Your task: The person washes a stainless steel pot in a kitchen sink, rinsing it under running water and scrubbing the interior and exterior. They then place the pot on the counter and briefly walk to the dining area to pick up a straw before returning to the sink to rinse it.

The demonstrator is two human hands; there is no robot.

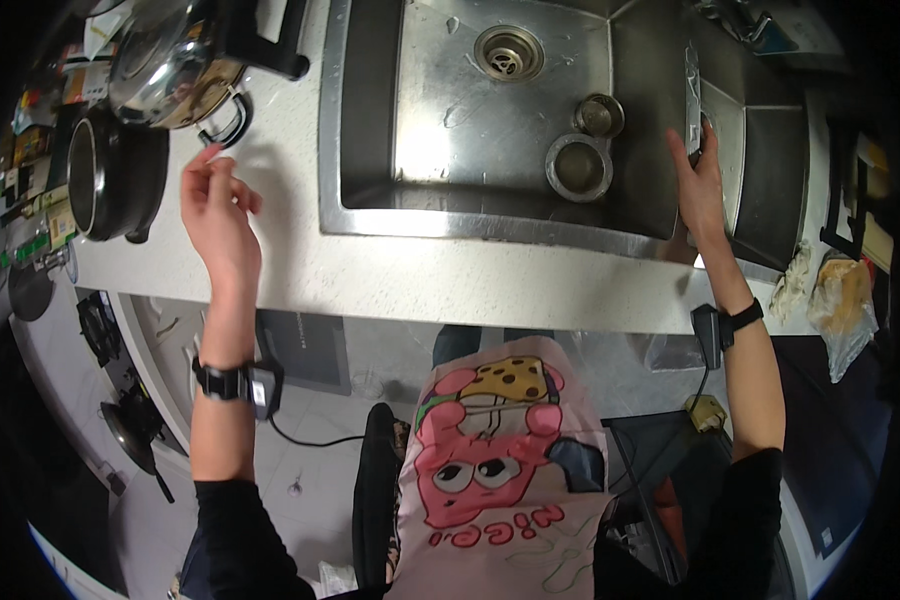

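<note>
My left hand hovers over the white counter, its fingers loosely curled and holding nothing. The index fingertip comes close to the looped side handle of a shiny metal pot; whether they touch I cannot tell. On the right, my right hand straddles the divider between the two sink basins, thumb on one side and fingers on the other. Inside the large steel sink lie a ring-rimmed round metal piece and a smaller metal cup-like piece, near the drain.
A dark pot stands at the counter's left end. Beyond the right basin are a plastic bag with something tan inside and a crumpled whitish item. The counter's front edge runs before my body. A frying pan sits low at left.
</note>
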